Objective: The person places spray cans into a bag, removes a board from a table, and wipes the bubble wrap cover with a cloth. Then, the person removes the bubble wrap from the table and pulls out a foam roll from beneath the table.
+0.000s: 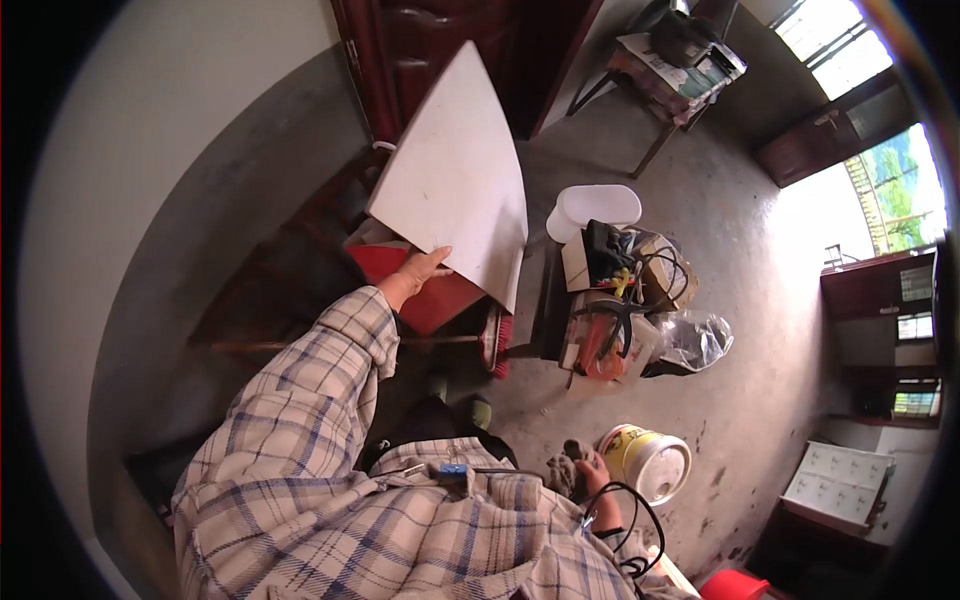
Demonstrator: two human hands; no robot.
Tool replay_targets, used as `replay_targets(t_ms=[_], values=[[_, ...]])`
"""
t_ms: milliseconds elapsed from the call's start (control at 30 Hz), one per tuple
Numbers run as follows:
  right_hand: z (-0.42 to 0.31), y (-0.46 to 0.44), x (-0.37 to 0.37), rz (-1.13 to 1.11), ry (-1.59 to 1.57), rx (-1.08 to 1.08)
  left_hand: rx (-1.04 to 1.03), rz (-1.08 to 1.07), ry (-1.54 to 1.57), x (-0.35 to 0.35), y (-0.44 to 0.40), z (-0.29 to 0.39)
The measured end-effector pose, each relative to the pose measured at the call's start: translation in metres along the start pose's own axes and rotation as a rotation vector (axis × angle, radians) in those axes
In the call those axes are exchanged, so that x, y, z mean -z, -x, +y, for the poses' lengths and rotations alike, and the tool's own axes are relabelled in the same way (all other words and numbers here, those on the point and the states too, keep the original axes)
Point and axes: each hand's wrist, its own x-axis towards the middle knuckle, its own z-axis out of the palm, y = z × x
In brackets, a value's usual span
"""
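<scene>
My left hand (415, 275) reaches forward and grips the lower edge of a large white board (460, 180), its fingers lying over that edge. The board leans at a tilt in front of a dark red door. Just beneath it, partly behind my hand, sits a red box-like thing (440, 302). Low on the right, my right hand (592, 475) is closed on a crumpled grey-brown cloth (566, 468). A yellow and white bucket (650, 463) stands right beside that hand.
A broom head with red bristles (500, 345) is below the board. Right of it lies a cluttered pile with boxes, a plastic bag (695, 340) and a white bin (597, 207). A small table (640, 75) holds a dark pot-like thing. A red container (733, 584) shows at the bottom.
</scene>
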Motion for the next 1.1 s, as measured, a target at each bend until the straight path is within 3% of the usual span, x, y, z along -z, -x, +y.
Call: replay_targets(t_ms=[67,100,133,167,200,267,467,533,567,600,667,767,867,1000,1033,1067,1100], values=[[-0.021,0.029,-0.016,0.041,-0.046,-0.103,0.176,0.107,0.076,0.020,-0.026,-0.014],[-0.007,0.030,-0.014,0.023,0.097,-0.075,0.184,0.114,0.085,0.028,-0.029,-0.011],[0.015,0.019,-0.010,0.001,0.243,-0.041,0.158,0.117,0.148,0.032,-0.033,-0.008],[0.023,0.009,-0.014,-0.070,-0.042,-0.169,0.126,0.126,0.209,0.038,-0.036,-0.005],[0.030,0.004,-0.011,-0.043,0.148,-0.143,0.125,0.146,0.216,0.043,-0.037,-0.003],[-0.020,0.021,-0.033,-0.091,-0.016,-0.207,0.185,0.090,0.153,0.046,-0.039,-0.002],[-0.046,-0.009,-0.047,-0.160,0.006,-0.129,0.141,0.150,0.184,0.037,-0.005,0.015],[0.003,-0.058,-0.033,-0.142,0.043,-0.100,0.096,0.235,0.118,0.032,0.017,0.021],[0.012,-0.068,-0.033,-0.111,0.047,-0.081,0.062,0.238,0.122,0.041,0.044,0.032],[-0.016,-0.080,-0.031,-0.361,0.195,0.056,0.057,0.371,0.119,0.034,0.060,0.029],[-0.050,-0.095,-0.054,-0.413,0.250,0.038,-0.067,0.371,0.077,0.041,0.092,0.009],[-0.082,-0.124,-0.101,-0.507,0.340,0.043,-0.056,0.419,0.000,0.048,0.170,-0.014],[-0.102,-0.132,-0.164,-0.686,0.470,0.082,-0.043,0.721,-0.187,0.062,0.252,-0.070],[-0.111,-0.123,-0.222,-0.869,0.617,0.138,-0.009,1.034,-0.276,0.038,0.428,-0.106],[-0.109,-0.112,-0.234,-0.897,0.643,0.154,0.078,1.002,-0.213,0.042,0.473,-0.132],[-0.106,-0.104,-0.248,-0.942,0.675,0.165,-0.024,1.152,-0.331,0.035,0.513,-0.158],[-0.107,-0.093,-0.258,-0.958,0.699,0.177,0.069,1.239,-0.326,0.034,0.545,-0.194]])
